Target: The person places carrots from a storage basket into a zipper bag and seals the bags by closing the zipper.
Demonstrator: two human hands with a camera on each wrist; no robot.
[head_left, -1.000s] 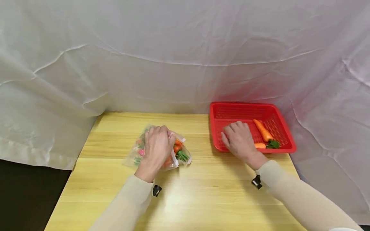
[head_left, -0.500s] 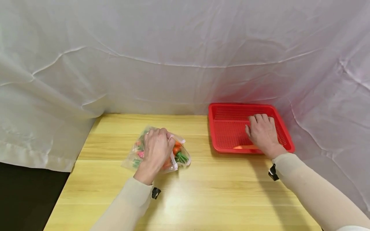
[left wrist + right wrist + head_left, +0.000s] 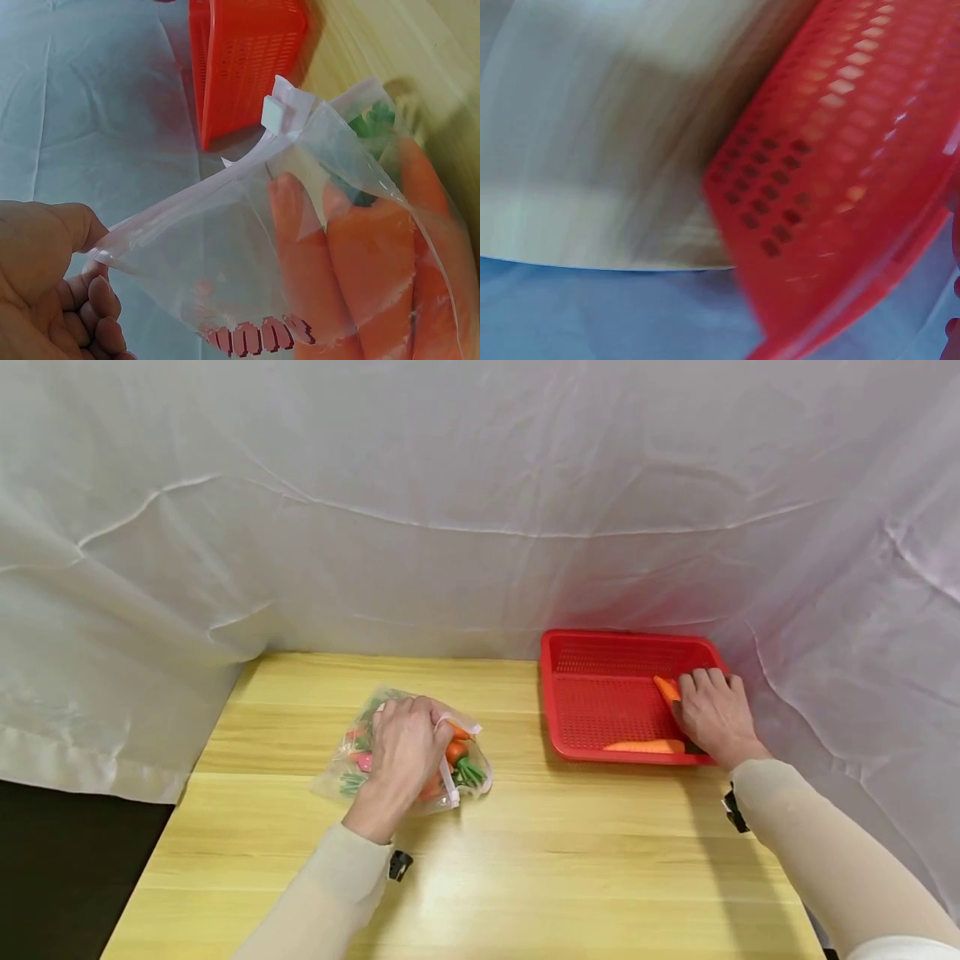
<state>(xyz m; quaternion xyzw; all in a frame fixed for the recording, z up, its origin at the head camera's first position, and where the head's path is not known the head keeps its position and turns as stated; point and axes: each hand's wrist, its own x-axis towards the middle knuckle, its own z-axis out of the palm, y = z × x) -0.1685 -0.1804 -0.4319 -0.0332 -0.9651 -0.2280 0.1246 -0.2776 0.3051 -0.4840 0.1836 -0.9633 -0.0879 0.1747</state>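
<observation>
In the head view my left hand is at a clear zip bag lying on the table. The left wrist view shows its thumb and forefinger pinching the edge of the bag's zip mouth, lifting that corner. Orange carrots with green tops show through the plastic. My right hand is inside the red basket, over the right part of a carrot whose tip sticks out at the left. Its fingertips are hidden beneath the hand. Another carrot lies along the near wall.
The red basket stands at the table's back right corner, close to grey cloth hanging behind and at the right. A white slider sits on the bag's zip. The wooden table extends in front of both hands.
My right hand has moved right across the basket, from its near left side to the carrot at its right. The left hand and the bag have stayed almost still.
</observation>
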